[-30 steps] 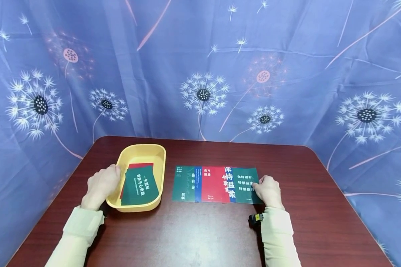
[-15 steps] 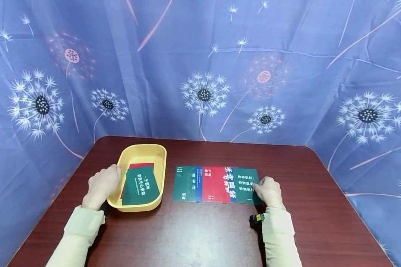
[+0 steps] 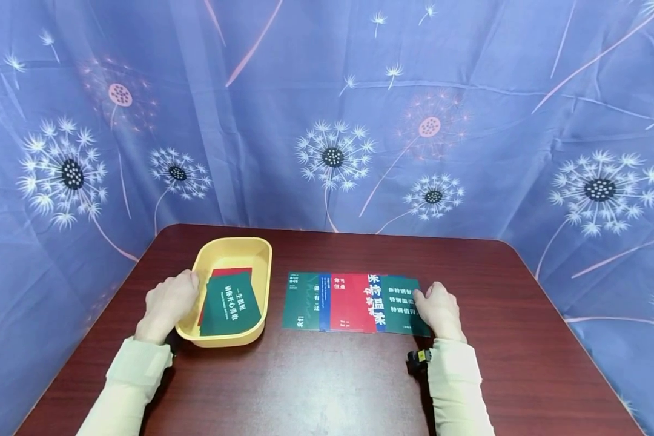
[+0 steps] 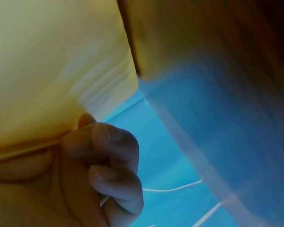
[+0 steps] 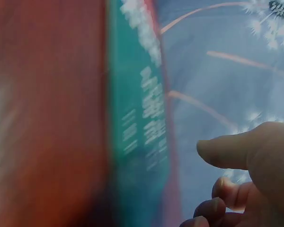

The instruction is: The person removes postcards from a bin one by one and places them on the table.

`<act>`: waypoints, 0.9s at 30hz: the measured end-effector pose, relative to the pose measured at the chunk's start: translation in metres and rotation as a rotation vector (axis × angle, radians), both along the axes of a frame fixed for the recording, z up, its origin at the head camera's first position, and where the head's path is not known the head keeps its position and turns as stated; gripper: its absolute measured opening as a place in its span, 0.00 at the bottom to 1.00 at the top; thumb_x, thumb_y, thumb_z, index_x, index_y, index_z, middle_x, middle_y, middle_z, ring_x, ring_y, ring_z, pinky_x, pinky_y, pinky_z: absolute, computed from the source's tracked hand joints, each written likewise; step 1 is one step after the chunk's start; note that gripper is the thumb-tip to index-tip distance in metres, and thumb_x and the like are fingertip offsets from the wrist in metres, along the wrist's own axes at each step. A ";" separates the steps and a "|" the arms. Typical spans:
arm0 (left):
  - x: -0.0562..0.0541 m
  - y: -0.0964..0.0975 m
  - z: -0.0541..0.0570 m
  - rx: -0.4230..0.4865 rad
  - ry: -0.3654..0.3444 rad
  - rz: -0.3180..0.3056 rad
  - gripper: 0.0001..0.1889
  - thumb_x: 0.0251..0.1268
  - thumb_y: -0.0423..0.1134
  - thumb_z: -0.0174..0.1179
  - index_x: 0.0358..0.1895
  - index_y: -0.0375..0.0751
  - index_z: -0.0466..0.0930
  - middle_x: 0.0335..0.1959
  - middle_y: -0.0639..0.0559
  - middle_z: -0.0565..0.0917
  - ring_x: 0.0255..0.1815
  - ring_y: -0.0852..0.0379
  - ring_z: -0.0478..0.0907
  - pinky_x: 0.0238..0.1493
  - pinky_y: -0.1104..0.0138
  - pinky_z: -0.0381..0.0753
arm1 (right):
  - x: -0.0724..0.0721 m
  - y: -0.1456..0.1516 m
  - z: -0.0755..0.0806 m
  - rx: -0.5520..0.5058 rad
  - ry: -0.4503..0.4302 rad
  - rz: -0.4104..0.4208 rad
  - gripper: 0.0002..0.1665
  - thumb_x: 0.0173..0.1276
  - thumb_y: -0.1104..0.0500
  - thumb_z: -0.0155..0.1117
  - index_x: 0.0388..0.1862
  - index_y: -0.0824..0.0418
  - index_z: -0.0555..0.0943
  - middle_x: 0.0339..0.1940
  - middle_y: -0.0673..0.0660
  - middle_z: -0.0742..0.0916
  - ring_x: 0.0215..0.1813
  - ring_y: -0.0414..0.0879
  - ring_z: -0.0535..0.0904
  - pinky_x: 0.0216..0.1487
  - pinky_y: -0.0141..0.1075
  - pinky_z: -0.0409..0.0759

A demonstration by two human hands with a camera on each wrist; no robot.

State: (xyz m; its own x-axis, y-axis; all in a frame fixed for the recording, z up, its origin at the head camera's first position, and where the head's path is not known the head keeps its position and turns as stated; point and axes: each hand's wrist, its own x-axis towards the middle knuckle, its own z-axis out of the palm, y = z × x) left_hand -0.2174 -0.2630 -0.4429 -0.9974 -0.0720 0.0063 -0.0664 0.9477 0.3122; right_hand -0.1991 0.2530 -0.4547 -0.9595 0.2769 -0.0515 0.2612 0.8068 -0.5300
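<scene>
At the left, my left hand [image 3: 169, 303] grips the near-left rim of a yellow plastic tray [image 3: 268, 266]; in the left wrist view the thumb and curled fingers [image 4: 114, 142] pinch the tray's edge. A green card [image 3: 231, 306] with white writing lies in the tray over a red card [image 3: 245, 270]. My right hand [image 3: 438, 310] is at the right end of an overlapping row of cards, beside a green card [image 3: 400, 304]. In the right wrist view its thumb [image 5: 225, 150] stands apart from loosely bent fingers, with nothing between them.
The row, on a dark reddish-brown table [image 3: 316, 387], also has a green card [image 3: 301, 303] at its left end and a red card [image 3: 351, 303] between blue strips. A blue dandelion-print cloth [image 3: 251, 133] hangs behind the table. A black wrist device [image 3: 416, 360] shows by the right sleeve.
My right hand has let go of the right-end green card, its thumb lifting and moving slightly away. My left hand stays on the tray rim, and the cards look unmoved.
</scene>
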 end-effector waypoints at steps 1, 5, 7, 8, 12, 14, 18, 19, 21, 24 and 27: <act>0.000 -0.001 0.000 0.001 -0.002 0.000 0.26 0.79 0.47 0.30 0.42 0.29 0.74 0.36 0.27 0.79 0.35 0.30 0.77 0.30 0.41 0.72 | -0.001 -0.004 0.005 -0.004 0.017 0.006 0.18 0.72 0.50 0.54 0.32 0.64 0.66 0.27 0.61 0.73 0.34 0.59 0.73 0.39 0.50 0.68; 0.002 -0.004 0.000 0.001 -0.002 0.005 0.26 0.79 0.47 0.30 0.43 0.28 0.74 0.36 0.26 0.78 0.35 0.29 0.77 0.30 0.41 0.72 | -0.008 -0.023 0.024 -0.009 0.087 0.034 0.17 0.72 0.51 0.54 0.31 0.62 0.67 0.26 0.59 0.74 0.32 0.57 0.73 0.37 0.48 0.69; 0.002 -0.005 -0.001 0.001 0.003 0.005 0.26 0.79 0.47 0.30 0.43 0.28 0.74 0.35 0.26 0.79 0.35 0.29 0.77 0.30 0.41 0.72 | -0.012 -0.033 0.031 -0.004 0.114 0.051 0.16 0.71 0.52 0.55 0.29 0.62 0.68 0.25 0.59 0.74 0.33 0.57 0.74 0.37 0.48 0.70; 0.002 -0.006 -0.002 0.001 0.009 0.005 0.26 0.78 0.47 0.30 0.43 0.28 0.74 0.36 0.26 0.79 0.35 0.29 0.77 0.30 0.41 0.72 | -0.013 -0.039 0.032 -0.007 0.123 0.060 0.15 0.70 0.53 0.55 0.29 0.62 0.68 0.24 0.58 0.74 0.32 0.57 0.74 0.36 0.48 0.70; 0.000 -0.005 -0.004 0.005 0.007 0.003 0.27 0.79 0.47 0.29 0.44 0.28 0.74 0.36 0.26 0.79 0.36 0.29 0.77 0.31 0.41 0.73 | -0.018 -0.066 0.034 -0.014 0.138 0.109 0.14 0.69 0.55 0.56 0.26 0.61 0.68 0.21 0.57 0.74 0.30 0.54 0.75 0.33 0.46 0.71; -0.001 -0.004 -0.004 0.006 -0.004 0.008 0.27 0.79 0.48 0.30 0.44 0.28 0.74 0.36 0.26 0.79 0.36 0.29 0.77 0.32 0.41 0.73 | -0.019 -0.084 0.036 -0.028 0.142 0.132 0.13 0.68 0.56 0.57 0.26 0.60 0.68 0.20 0.56 0.74 0.27 0.53 0.74 0.30 0.44 0.71; -0.001 -0.002 -0.002 0.001 0.003 0.015 0.26 0.79 0.47 0.30 0.44 0.28 0.74 0.37 0.26 0.79 0.36 0.29 0.77 0.32 0.40 0.73 | -0.019 -0.127 0.043 -0.045 0.172 0.205 0.10 0.65 0.57 0.59 0.27 0.57 0.69 0.20 0.55 0.75 0.25 0.50 0.74 0.27 0.42 0.70; -0.001 -0.002 -0.002 0.000 0.004 0.015 0.26 0.79 0.47 0.30 0.44 0.28 0.74 0.37 0.26 0.79 0.36 0.29 0.77 0.32 0.40 0.73 | -0.018 -0.138 0.045 -0.048 0.189 0.231 0.10 0.65 0.57 0.59 0.27 0.57 0.69 0.20 0.54 0.75 0.25 0.50 0.74 0.27 0.41 0.70; -0.002 -0.002 -0.001 0.002 0.003 0.014 0.26 0.79 0.47 0.30 0.44 0.28 0.74 0.37 0.26 0.79 0.36 0.29 0.77 0.32 0.40 0.73 | -0.016 -0.159 0.051 -0.041 0.217 0.286 0.10 0.65 0.57 0.59 0.27 0.56 0.70 0.20 0.53 0.75 0.26 0.50 0.74 0.27 0.41 0.70; -0.002 -0.001 -0.001 0.008 -0.016 0.011 0.26 0.79 0.47 0.30 0.45 0.29 0.74 0.37 0.27 0.79 0.36 0.30 0.77 0.33 0.40 0.73 | -0.011 -0.187 0.057 -0.016 0.270 0.368 0.08 0.64 0.58 0.59 0.28 0.55 0.70 0.21 0.51 0.77 0.26 0.49 0.75 0.26 0.41 0.71; -0.002 -0.001 -0.001 0.010 -0.019 0.012 0.26 0.79 0.47 0.31 0.45 0.29 0.74 0.37 0.27 0.79 0.36 0.30 0.77 0.33 0.41 0.73 | -0.003 -0.214 0.063 0.021 0.318 0.451 0.05 0.62 0.59 0.59 0.30 0.55 0.72 0.24 0.51 0.78 0.28 0.50 0.78 0.27 0.42 0.73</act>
State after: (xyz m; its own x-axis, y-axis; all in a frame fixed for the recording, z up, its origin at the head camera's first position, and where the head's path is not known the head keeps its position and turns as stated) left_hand -0.2189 -0.2635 -0.4438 -0.9964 -0.0836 -0.0139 -0.0837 0.9436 0.3202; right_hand -0.2025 0.0394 -0.3919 -0.9505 -0.1678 0.2615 -0.2835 0.8129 -0.5087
